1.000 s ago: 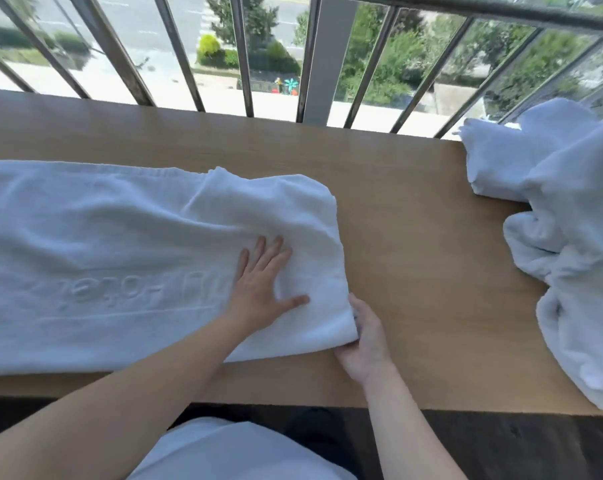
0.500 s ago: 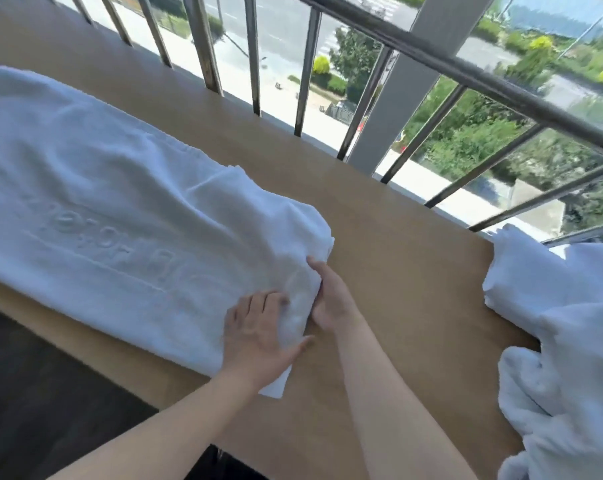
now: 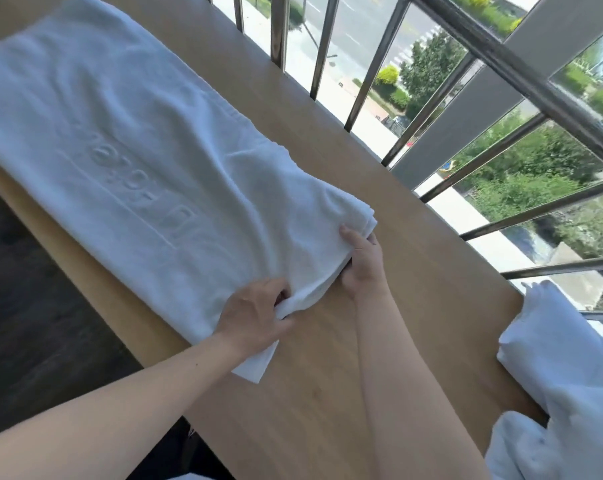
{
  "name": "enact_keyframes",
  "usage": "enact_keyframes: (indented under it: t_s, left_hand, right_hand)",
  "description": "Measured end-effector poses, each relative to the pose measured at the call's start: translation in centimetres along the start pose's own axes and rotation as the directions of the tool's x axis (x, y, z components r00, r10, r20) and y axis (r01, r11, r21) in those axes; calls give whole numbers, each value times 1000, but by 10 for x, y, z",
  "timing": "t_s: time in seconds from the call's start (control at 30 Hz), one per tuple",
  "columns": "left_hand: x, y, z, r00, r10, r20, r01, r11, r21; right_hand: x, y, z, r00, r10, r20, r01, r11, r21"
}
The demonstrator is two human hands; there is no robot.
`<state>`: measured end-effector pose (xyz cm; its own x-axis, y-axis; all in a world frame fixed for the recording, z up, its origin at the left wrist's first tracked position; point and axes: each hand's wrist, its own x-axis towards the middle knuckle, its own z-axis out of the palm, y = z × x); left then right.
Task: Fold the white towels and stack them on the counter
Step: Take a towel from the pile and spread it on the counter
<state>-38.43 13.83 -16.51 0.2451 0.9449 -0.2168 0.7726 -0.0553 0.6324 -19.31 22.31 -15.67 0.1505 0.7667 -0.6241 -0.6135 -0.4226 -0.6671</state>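
Note:
A long white towel (image 3: pixel 147 161) with raised lettering lies folded lengthwise on the wooden counter (image 3: pixel 414 278), stretching from the top left toward the middle. My left hand (image 3: pixel 255 313) pinches the near corner of its right end, fingers curled into the cloth. My right hand (image 3: pixel 362 261) grips the far corner of that same end, thumb on top and fingers under the layered edge, which is raised slightly off the wood.
A heap of unfolded white towels (image 3: pixel 563 393) sits at the counter's right end. A metal railing (image 3: pixel 431 91) runs along the far edge, with street and trees beyond. Dark floor (image 3: pixel 33 289) lies below the near edge.
My left hand went from pressing flat on the towel to pinching its near corner. My right hand slid along the end to the far corner and lifted the edge. The view swung left.

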Motion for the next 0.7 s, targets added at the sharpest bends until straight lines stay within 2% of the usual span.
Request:
enact_keyframes:
  t_s: [0.17, 0.3, 0.33, 0.4, 0.43, 0.47, 0.5, 0.57, 0.63, 0.7]
  left_hand:
    - [-15, 4, -4, 989, 71, 132, -59, 994, -92]
    - [-12, 7, -3, 925, 197, 326, -189, 980, -55]
    - [-8, 7, -4, 925, 239, 296, -236, 971, -45]
    - [7, 5, -4, 952, 304, 42, -306, 952, 32]
    - [18, 3, -6, 950, 299, -85, -291, 952, 95]
    - [29, -1, -9, 955, 257, -148, -236, 960, 150]
    - [39, -5, -12, 972, 194, -136, -166, 967, 193]
    - [52, -14, -11, 997, 82, 11, -81, 944, 319]
    - [52, -14, -1, 988, 104, 113, -145, 869, 472]
    - [47, -6, 9, 954, 194, 230, -291, 790, 539]
  right_hand:
    - [-14, -2, -20, 993, -58, -98, 65, 995, 71]
    - [-26, 2, -38, 962, -155, -224, 169, 985, 44]
    - [-26, 2, -41, 950, -182, -255, 191, 982, 10]
    - [-27, 3, -45, 925, -239, -297, 225, 971, -81]
    - [-28, 5, -46, 908, -273, -318, 239, 961, -142]
    - [-30, 6, -47, 887, -315, -338, 252, 943, -216]
    - [-32, 8, -47, 864, -361, -351, 261, 917, -302]
    - [-39, 14, -46, 812, -458, -361, 256, 836, -485]
    - [-48, 23, -43, 765, -566, -307, 263, 710, -653]
    - [-57, 35, -38, 746, -617, -250, 271, 625, -732]
